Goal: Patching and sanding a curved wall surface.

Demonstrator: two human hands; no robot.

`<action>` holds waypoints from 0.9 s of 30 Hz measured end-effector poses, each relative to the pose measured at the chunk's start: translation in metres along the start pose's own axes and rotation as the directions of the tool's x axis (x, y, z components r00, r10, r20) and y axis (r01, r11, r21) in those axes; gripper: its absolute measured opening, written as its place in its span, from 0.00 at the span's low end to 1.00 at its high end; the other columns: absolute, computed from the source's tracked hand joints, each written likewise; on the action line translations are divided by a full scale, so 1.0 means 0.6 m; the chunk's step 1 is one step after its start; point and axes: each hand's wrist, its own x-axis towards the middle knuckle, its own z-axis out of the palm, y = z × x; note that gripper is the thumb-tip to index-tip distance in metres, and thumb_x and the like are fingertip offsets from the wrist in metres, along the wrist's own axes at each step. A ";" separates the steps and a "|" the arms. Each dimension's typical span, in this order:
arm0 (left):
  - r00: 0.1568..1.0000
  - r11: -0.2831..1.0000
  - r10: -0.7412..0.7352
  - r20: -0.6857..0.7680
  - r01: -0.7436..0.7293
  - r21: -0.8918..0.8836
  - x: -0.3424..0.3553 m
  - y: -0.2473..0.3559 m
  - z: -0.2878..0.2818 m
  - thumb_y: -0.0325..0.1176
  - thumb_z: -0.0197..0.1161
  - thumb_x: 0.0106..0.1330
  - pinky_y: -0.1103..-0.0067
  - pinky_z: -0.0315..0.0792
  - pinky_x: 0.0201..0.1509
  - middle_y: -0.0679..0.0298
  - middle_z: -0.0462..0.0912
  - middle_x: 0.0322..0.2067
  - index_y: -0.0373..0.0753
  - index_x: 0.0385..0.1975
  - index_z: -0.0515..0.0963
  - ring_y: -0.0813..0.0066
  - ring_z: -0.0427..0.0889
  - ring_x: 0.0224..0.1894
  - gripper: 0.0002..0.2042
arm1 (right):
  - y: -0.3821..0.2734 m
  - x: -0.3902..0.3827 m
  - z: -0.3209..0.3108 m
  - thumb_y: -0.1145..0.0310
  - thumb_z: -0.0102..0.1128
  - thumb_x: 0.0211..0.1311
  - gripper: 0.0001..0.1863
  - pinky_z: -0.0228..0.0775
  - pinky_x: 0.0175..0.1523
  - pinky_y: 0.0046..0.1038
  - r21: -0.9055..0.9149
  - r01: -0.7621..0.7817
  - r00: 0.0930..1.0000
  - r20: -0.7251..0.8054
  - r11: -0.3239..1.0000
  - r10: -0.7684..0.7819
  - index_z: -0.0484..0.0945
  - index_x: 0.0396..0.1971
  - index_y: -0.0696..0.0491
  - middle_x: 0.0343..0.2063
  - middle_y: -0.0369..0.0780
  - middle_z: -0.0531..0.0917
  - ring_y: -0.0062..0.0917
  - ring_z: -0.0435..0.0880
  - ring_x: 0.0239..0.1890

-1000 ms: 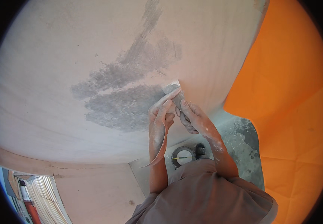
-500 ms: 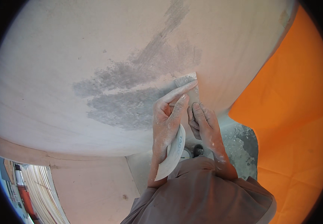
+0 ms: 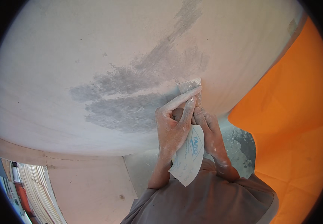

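Gripping a scraper [image 3: 189,85] in the right hand [image 3: 208,127] — clamped on its near end, with the thumb laid along it and most of the handle hidden. Touching the blade with the left hand [image 3: 170,128] too, reaching the index finger across it and setting the thumb just nearer (both coated in pale dust). Holding a curved sheet of paper [image 3: 191,155] in that same left hand, with the lower fingers curled in; cannot see the exact grip, tucked behind the palm. Letting the paper hang out on the near side, between the two wrists, showing a pale face with blue print.

Placing the blade at the wall [image 3: 75,48], just beside the right end of a dark grey patch [image 3: 126,112]; cannot tell whether touching along the whole edge. Farther off, past a thin pale strip, another grey patch [image 3: 120,80], streaking away to the far side.

Wearing a dull brown shirt [image 3: 202,198], nearest of all. To the right, a big orange sheet [image 3: 288,127] — and between that and the wall, a bit of speckled grey floor [image 3: 241,149]. To the near left, a pinkish panel [image 3: 90,183], beside some pale ribbed material [image 3: 40,188].
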 end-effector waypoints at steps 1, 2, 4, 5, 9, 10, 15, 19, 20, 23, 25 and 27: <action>1.000 1.000 0.002 0.000 -0.002 0.003 0.000 0.001 0.001 0.25 0.62 0.74 0.90 0.70 0.36 0.69 0.89 0.41 0.36 0.53 0.86 0.91 0.77 0.33 0.12 | -0.005 -0.002 0.000 0.57 0.43 0.83 0.23 0.65 0.36 0.26 0.013 -0.007 1.000 0.002 1.000 0.007 0.75 0.31 0.59 0.24 0.32 0.74 0.16 0.69 0.30; 1.000 1.000 -0.003 0.002 0.003 0.002 0.000 0.004 0.001 0.25 0.62 0.74 0.90 0.70 0.36 0.69 0.89 0.41 0.36 0.53 0.86 0.91 0.77 0.33 0.12 | -0.010 -0.003 0.000 0.56 0.43 0.83 0.23 0.65 0.37 0.25 0.025 -0.014 1.000 0.005 1.000 0.014 0.76 0.32 0.59 0.25 0.33 0.75 0.16 0.70 0.30; 0.999 0.999 0.037 -0.025 -0.037 0.002 0.001 0.011 0.003 0.25 0.62 0.74 0.87 0.74 0.44 0.65 0.90 0.44 0.35 0.52 0.86 0.88 0.81 0.39 0.11 | -0.018 -0.006 0.001 0.56 0.43 0.83 0.23 0.66 0.37 0.26 0.045 -0.034 0.999 0.010 0.998 0.033 0.77 0.33 0.59 0.25 0.34 0.76 0.16 0.71 0.31; 0.999 0.999 0.036 -0.022 -0.036 0.000 0.000 0.012 0.006 0.25 0.62 0.74 0.87 0.74 0.44 0.65 0.90 0.44 0.35 0.52 0.86 0.88 0.81 0.39 0.11 | -0.021 -0.006 0.001 0.56 0.44 0.83 0.24 0.67 0.38 0.26 0.064 -0.047 0.999 0.016 0.997 0.046 0.77 0.34 0.60 0.25 0.35 0.77 0.16 0.72 0.31; 0.998 0.998 0.016 -0.058 -0.019 -0.061 -0.006 0.001 0.017 0.25 0.62 0.74 0.84 0.76 0.50 0.62 0.90 0.46 0.35 0.51 0.86 0.84 0.82 0.44 0.11 | 0.007 0.000 -0.003 0.54 0.43 0.83 0.25 0.68 0.38 0.27 -0.022 0.011 1.000 -0.022 1.000 -0.012 0.78 0.35 0.61 0.25 0.37 0.79 0.17 0.73 0.31; 0.995 0.997 0.052 -0.087 -0.056 -0.052 -0.008 -0.007 0.020 0.25 0.62 0.74 0.84 0.76 0.49 0.62 0.90 0.46 0.34 0.51 0.86 0.84 0.83 0.44 0.11 | 0.017 -0.003 -0.005 0.54 0.43 0.83 0.26 0.68 0.38 0.27 -0.047 0.035 0.999 -0.025 0.998 -0.036 0.78 0.34 0.62 0.25 0.37 0.79 0.17 0.74 0.31; 0.978 0.986 0.165 -0.127 -0.168 -0.014 -0.009 -0.023 0.025 0.25 0.64 0.72 0.84 0.76 0.48 0.62 0.91 0.44 0.37 0.53 0.86 0.85 0.83 0.43 0.13 | 0.006 -0.003 -0.010 0.53 0.44 0.83 0.27 0.68 0.36 0.27 -0.028 -0.035 0.999 0.003 0.999 0.035 0.78 0.33 0.62 0.23 0.37 0.79 0.17 0.74 0.30; 0.987 0.995 0.098 -0.130 -0.096 0.021 -0.009 0.002 0.026 0.24 0.63 0.72 0.83 0.76 0.50 0.62 0.90 0.45 0.35 0.52 0.86 0.83 0.83 0.44 0.12 | -0.012 0.003 -0.012 0.53 0.45 0.83 0.27 0.68 0.35 0.26 0.048 -0.064 0.997 0.047 0.997 0.062 0.78 0.34 0.62 0.23 0.35 0.80 0.16 0.74 0.29; 0.986 0.996 0.091 -0.137 -0.090 0.016 -0.008 0.005 0.029 0.25 0.63 0.73 0.82 0.76 0.52 0.61 0.90 0.44 0.35 0.50 0.87 0.81 0.84 0.45 0.11 | -0.018 0.005 -0.015 0.52 0.46 0.83 0.27 0.68 0.35 0.26 0.059 -0.081 0.995 0.059 0.995 0.078 0.79 0.34 0.62 0.24 0.35 0.80 0.16 0.74 0.30; 0.989 0.995 0.081 -0.122 -0.087 -0.048 -0.012 -0.002 0.029 0.24 0.63 0.73 0.83 0.77 0.50 0.62 0.90 0.44 0.34 0.50 0.87 0.82 0.84 0.45 0.11 | -0.004 -0.001 -0.022 0.52 0.45 0.83 0.27 0.68 0.35 0.26 -0.002 -0.047 0.998 0.046 0.999 0.047 0.79 0.33 0.62 0.24 0.34 0.80 0.16 0.74 0.30; 0.984 0.993 0.109 -0.141 -0.113 -0.020 -0.013 -0.026 0.031 0.24 0.63 0.73 0.83 0.77 0.49 0.62 0.90 0.44 0.34 0.50 0.87 0.82 0.84 0.45 0.11 | 0.010 -0.001 -0.021 0.52 0.45 0.83 0.27 0.68 0.35 0.26 -0.023 -0.048 0.998 0.031 0.999 0.049 0.79 0.33 0.62 0.24 0.34 0.80 0.16 0.74 0.30; 0.979 0.992 0.128 -0.161 -0.129 0.007 -0.016 -0.026 0.031 0.23 0.63 0.73 0.84 0.77 0.48 0.62 0.90 0.44 0.34 0.50 0.87 0.82 0.84 0.44 0.11 | 0.010 -0.005 -0.020 0.52 0.45 0.83 0.28 0.68 0.35 0.26 -0.046 -0.059 0.998 0.015 0.997 0.060 0.79 0.33 0.62 0.24 0.34 0.80 0.16 0.73 0.30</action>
